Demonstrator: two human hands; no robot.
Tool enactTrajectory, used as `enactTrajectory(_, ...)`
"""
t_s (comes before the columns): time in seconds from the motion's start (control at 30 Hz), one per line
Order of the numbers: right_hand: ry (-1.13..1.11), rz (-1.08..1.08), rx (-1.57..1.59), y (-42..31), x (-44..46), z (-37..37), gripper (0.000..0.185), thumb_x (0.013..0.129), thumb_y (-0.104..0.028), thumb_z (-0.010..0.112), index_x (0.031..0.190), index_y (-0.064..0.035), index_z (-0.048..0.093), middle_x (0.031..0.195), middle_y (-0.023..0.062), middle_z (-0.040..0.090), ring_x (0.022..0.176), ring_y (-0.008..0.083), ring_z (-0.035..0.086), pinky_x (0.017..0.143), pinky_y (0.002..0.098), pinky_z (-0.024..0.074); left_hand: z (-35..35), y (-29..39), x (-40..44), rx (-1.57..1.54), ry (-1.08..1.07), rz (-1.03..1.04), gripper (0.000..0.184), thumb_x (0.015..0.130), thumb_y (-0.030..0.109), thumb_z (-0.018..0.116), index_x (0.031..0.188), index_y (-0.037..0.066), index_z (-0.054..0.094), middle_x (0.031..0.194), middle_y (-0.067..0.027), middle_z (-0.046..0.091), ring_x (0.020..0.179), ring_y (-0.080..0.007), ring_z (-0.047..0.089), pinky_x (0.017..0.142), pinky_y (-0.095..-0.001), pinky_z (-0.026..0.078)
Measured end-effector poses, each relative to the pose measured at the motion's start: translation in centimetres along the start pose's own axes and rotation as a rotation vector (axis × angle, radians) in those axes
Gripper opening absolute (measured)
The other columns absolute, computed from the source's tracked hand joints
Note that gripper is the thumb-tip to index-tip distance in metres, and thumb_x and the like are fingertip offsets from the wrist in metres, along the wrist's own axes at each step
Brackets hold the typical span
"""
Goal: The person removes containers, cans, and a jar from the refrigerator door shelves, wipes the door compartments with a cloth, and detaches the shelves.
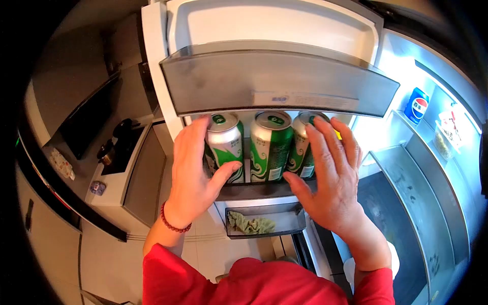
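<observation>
Three green-and-white drink cans stand upright side by side in a door shelf (254,191) of an open refrigerator. My left hand (195,165) is curled around the left can (226,145), its thumb across the front and its fingers along the left side. Between my hands the middle can (272,147) stands untouched. My right hand (330,175) reaches over the right can (301,147), with fingers on its top and far side and the thumb low at the front. Part of that can is hidden behind my fingers. A small yellow patch shows between them.
Just above the cans juts a translucent door bin (279,81). A lower bin (264,234) holds a wilted green leafy vegetable (251,222). Inside the refrigerator at right are a blue Pepsi can (417,105) and a clear container (445,142). A counter (119,175) stands left.
</observation>
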State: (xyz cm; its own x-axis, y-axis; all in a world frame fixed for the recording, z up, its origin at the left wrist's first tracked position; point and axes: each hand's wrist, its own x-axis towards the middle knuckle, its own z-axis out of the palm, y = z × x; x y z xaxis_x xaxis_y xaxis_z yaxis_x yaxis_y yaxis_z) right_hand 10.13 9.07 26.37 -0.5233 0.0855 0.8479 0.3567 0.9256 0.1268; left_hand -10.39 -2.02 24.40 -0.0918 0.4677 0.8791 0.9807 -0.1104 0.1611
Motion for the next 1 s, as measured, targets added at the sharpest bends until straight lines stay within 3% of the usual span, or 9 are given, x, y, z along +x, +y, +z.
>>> enactTrajectory(0.23, -0.058, -0.005, -0.118, -3.2, 3.1, 0.4, 0.075, 0.061, -0.025, 0.075, 0.123, 0.0029, 0.044, 0.107, 0.0159, 0.054, 0.1, 0.0309, 0.044, 0.085, 0.0441, 0.0296, 0.7, -0.6, 0.8, -0.291, -0.064, -0.165, 0.086, 0.066, 0.023, 0.078, 0.13, -0.005, 0.028, 0.121, -0.023, 0.048, 0.111, -0.032, 0.051, 0.091, -0.0357, 0.041)
enactTrajectory(0.27, -0.05, -0.073, -0.172, -3.3, 3.2, 0.4, 0.076, 0.059, -0.025, 0.075, 0.122, 0.0036, 0.044, 0.101, 0.0142, 0.056, 0.094, 0.0289, 0.045, 0.078, 0.0414, 0.033, 0.9, -0.7, 0.9, -0.368, -0.057, -0.206, 0.087, 0.066, 0.023, 0.079, 0.131, -0.005, 0.028, 0.12, -0.0228, 0.049, 0.11, -0.0314, 0.052, 0.091, -0.0354, 0.041)
enactTrajectory(0.43, -0.069, -0.109, -0.003, -4.9, 2.9, 1.5, 0.074, 0.058, -0.019, 0.075, 0.121, 0.005, 0.044, 0.104, 0.0166, 0.055, 0.089, 0.0287, 0.048, 0.073, 0.0382, 0.0387, 2.4, -1.5, 0.4, -0.676, 0.025, -0.309, 0.083, 0.065, 0.019, 0.078, 0.13, -0.003, 0.03, 0.118, -0.0168, 0.051, 0.106, -0.0232, 0.053, 0.089, -0.0331, 0.042)
enactTrajectory(0.57, -0.087, -0.066, 0.108, -5.0, 2.4, 2.4, 0.077, 0.06, -0.011, 0.074, 0.125, 0.0082, 0.036, 0.111, 0.0208, 0.052, 0.085, 0.031, 0.053, 0.07, 0.0359, 0.0473, 2.1, -0.6, -0.1, -0.646, 0.0, -0.344, 0.08, 0.065, 0.014, 0.078, 0.129, -0.002, 0.033, 0.118, -0.0136, 0.05, 0.105, -0.0195, 0.052, 0.089, -0.0317, 0.043)
enactTrajectory(0.7, -0.116, 0.04, 0.351, -5.5, 2.0, 1.9, 0.074, 0.068, -0.01, 0.071, 0.128, 0.0079, 0.033, 0.114, 0.0233, 0.049, 0.1, 0.0365, 0.05, 0.079, 0.0375, 0.0458, 2.8, -0.5, -1.3, -0.692, 0.091, -0.16, 0.081, 0.062, 0.009, 0.081, 0.128, -0.001, 0.035, 0.117, -0.0122, 0.05, 0.105, -0.0188, 0.052, 0.09, -0.0312, 0.043)
enactTrajectory(0.8, -0.188, 0.095, 0.6, -5.2, 1.3, 2.3, 0.077, 0.07, -0.013, 0.069, 0.132, 0.0068, 0.027, 0.125, 0.024, 0.038, 0.112, 0.0375, 0.041, 0.095, 0.0406, 0.0324, 2.4, -0.5, -2.0, -0.55, 0.115, 0.03, 0.083, 0.061, 0.013, 0.083, 0.127, -0.005, 0.034, 0.118, -0.0144, 0.049, 0.103, -0.0208, 0.053, 0.089, -0.0315, 0.044)
enactTrajectory(0.9, -0.188, 0.065, 0.638, -5.3, 0.8, 1.6, 0.078, 0.071, -0.013, 0.069, 0.133, 0.0063, 0.026, 0.124, 0.0238, 0.039, 0.113, 0.0369, 0.041, 0.096, 0.0404, 0.0327, 0.9, 0.0, -2.2, -0.595, 0.048, 0.058, 0.084, 0.062, 0.018, 0.082, 0.127, -0.003, 0.034, 0.122, -0.0189, 0.048, 0.11, -0.0263, 0.05, 0.095, -0.0381, 0.039)
enactTrajectory(0.97, -0.207, 0.079, 0.654, -5.1, 0.4, 0.3, 0.077, 0.071, -0.014, 0.069, 0.133, 0.0059, 0.027, 0.127, 0.0245, 0.038, 0.114, 0.0363, 0.041, 0.095, 0.0391, 0.034, 0.3, -0.6, -3.0, -0.505, 0.081, 0.134, 0.1, 0.051, 0.041, 0.086, 0.127, -0.002, 0.036, 0.124, -0.0175, 0.046, 0.112, -0.0274, 0.048, 0.096, -0.0381, 0.039)
enactTrajectory(1.0, -0.158, 0.004, 0.738, -4.9, -0.2, -0.2, 0.074, 0.073, -0.014, 0.067, 0.133, 0.0067, 0.028, 0.128, 0.025, 0.037, 0.112, 0.0354, 0.044, 0.093, 0.038, 0.0364, -0.1, -0.1, -2.8, -0.469, 0.122, 0.205, 0.101, 0.05, 0.042, 0.086, 0.126, -0.002, 0.036, 0.122, -0.0181, 0.047, 0.111, -0.0299, 0.048, 0.096, -0.0401, 0.039)
